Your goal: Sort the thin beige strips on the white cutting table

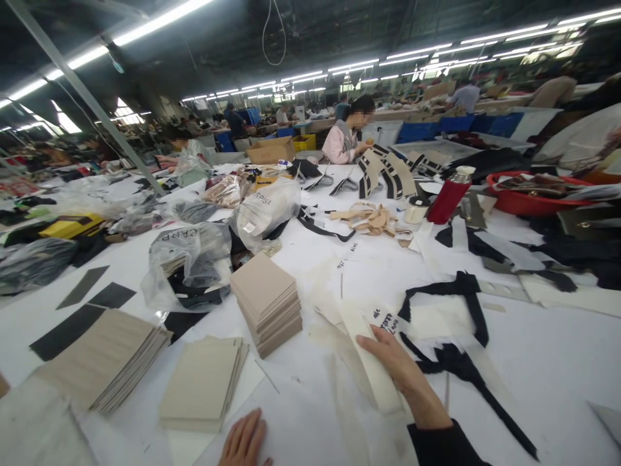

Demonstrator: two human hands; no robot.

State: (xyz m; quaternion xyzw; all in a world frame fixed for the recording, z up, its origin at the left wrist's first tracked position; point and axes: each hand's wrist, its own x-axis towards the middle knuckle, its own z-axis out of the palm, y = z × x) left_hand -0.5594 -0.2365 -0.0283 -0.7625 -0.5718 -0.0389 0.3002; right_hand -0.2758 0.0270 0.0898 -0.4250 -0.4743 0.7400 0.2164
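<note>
My left hand [244,441] lies flat on the white table at the bottom edge, fingers stretched out, holding nothing. Just above it is a stack of pale greenish-beige sheets [201,382]. My right hand [395,366] grips a long cream strip [366,362] along its right edge, its fingertips over the upper face. The strip lies low over the table, slanting away from me. Beyond my left hand stands a neat pile of beige rectangular pieces [266,291]. Right of my right hand lie black fabric strips [458,359], tangled with whitish pieces.
A larger stack of beige sheets [101,356] lies at the left. Clear plastic bags [191,259] hold dark pieces behind the piles. A red bottle [451,194] and a red basin [538,200] stand at the back right. Across the table a person [342,139] handles striped pieces.
</note>
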